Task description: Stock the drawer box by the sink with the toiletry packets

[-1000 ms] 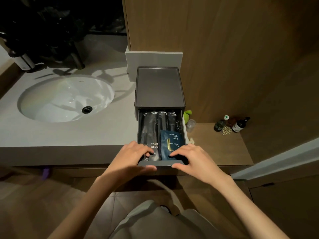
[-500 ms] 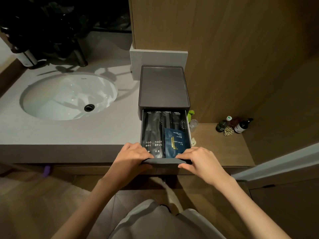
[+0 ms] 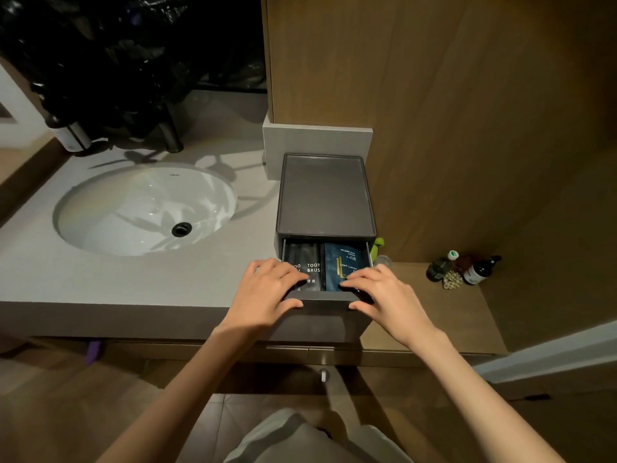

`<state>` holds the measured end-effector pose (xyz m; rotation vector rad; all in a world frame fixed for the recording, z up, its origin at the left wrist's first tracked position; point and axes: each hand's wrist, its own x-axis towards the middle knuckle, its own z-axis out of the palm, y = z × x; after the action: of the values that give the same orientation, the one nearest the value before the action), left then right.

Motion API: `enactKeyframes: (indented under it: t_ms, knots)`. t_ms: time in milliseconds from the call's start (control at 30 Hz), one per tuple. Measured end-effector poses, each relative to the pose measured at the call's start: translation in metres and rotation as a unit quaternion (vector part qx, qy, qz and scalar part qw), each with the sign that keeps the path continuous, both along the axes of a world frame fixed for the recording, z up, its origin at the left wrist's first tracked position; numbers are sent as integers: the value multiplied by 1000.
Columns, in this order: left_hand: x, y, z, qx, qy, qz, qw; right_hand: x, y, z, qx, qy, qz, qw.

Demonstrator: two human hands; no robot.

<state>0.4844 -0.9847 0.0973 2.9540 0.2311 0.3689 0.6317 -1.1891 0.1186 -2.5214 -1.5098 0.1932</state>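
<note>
The dark grey drawer box (image 3: 325, 195) stands on the counter right of the sink. Its drawer (image 3: 325, 300) is out by a short length. Inside lie black toothbrush packets (image 3: 312, 269) on the left and a dark blue packet (image 3: 347, 262) on the right. My left hand (image 3: 263, 292) holds the drawer's left front corner, fingers over the rim onto the black packets, thumb on the front face. My right hand (image 3: 384, 292) holds the right front corner the same way, fingertips on the blue packet.
A white oval sink (image 3: 100, 208) is set in the grey counter (image 3: 133, 279), with a faucet (image 3: 172, 135) behind it. A wooden wall rises right of the box. On a lower wooden shelf (image 3: 467, 315) stand two small bottles (image 3: 440, 265) (image 3: 480, 270).
The drawer has slid inward into the box; less of the packets shows now. Both hands moved forward with its front edge.
</note>
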Motion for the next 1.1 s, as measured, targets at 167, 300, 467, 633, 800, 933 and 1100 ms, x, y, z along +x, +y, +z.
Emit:
enactKeyframes:
  t_ms: [167, 300, 467, 633, 800, 933, 1100]
  knots:
    - [24, 7, 10, -19, -15, 56, 998, 22, 21, -3, 55, -16, -20, 998]
    - [52, 20, 15, -35, 26, 82, 996, 45, 45, -7, 36, -16, -38, 999]
    - [78, 40, 15, -32, 63, 76, 995, 65, 62, -4, -4, -31, -40, 999]
    - [86, 45, 15, -25, 59, 79, 995, 69, 69, -1, -36, -64, -50, 996]
    - [88, 40, 18, -19, 53, 88, 995, 67, 73, 3, -52, -53, -68, 995]
    - [89, 34, 20, -24, 66, 108, 992, 62, 69, 0, -39, -41, -73, 996]
    - [85, 30, 33, -115, 147, 101, 977, 54, 58, 2, -55, 48, -51, 996]
